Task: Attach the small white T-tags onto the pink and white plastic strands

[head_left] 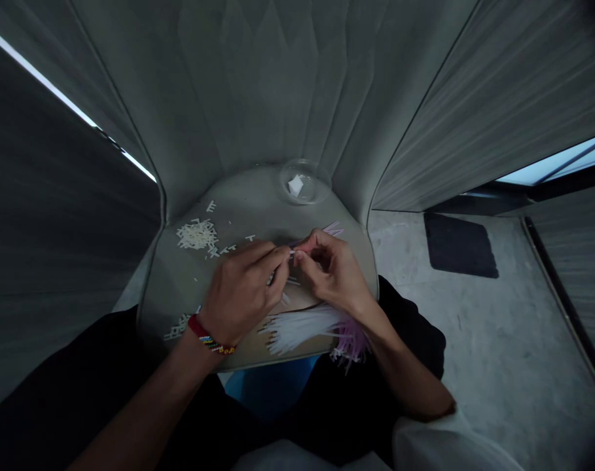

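Note:
Over the middle of the grey chair seat [169,281], my left hand [251,281] and my right hand [331,265] meet at their fingertips. Both pinch a small whitish piece [292,252], mostly covered by the fingers. A red beaded bracelet circles my left wrist. Below my right hand lies a bundle of thin white sticks [302,328], with pink strands [350,341] at its right end. A pile of small cream pieces [197,234] sits left of my left hand, and more small pieces [179,327] lie near my left wrist.
Toward the chair's backrest [277,85] stands a clear round dish [321,186] with a white scrap in it. Single small pieces lie between the pile and my left hand. A dark mat [459,245] is on the floor at right. Something blue [272,389] shows below the seat.

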### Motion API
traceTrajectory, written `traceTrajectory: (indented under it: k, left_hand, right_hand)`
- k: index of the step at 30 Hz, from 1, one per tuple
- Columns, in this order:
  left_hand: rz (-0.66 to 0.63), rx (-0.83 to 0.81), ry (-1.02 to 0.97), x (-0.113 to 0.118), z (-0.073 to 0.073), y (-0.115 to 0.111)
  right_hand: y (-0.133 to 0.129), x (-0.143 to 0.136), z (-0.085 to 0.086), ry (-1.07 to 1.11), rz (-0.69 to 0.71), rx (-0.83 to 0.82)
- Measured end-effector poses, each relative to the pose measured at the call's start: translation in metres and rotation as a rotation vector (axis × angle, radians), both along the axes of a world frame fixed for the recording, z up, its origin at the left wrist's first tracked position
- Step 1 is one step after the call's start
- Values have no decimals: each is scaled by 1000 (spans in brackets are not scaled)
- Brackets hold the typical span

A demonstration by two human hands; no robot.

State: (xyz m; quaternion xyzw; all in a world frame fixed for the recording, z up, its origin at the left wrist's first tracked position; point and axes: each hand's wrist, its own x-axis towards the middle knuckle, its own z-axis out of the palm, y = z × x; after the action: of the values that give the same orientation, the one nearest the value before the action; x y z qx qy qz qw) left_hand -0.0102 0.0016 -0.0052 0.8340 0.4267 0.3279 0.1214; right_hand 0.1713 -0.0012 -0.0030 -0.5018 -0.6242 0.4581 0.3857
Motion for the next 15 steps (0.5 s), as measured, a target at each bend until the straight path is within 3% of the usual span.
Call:
traceTrajectory:
  k: [9,15]
  left_hand:
    - [14,-5,54,1,-2,-2]
    - [49,-129,-67,-2,3,4]
  right_hand:
    - [0,-1,-3,28,3,-25]
    - [5,1,7,256,35,-167]
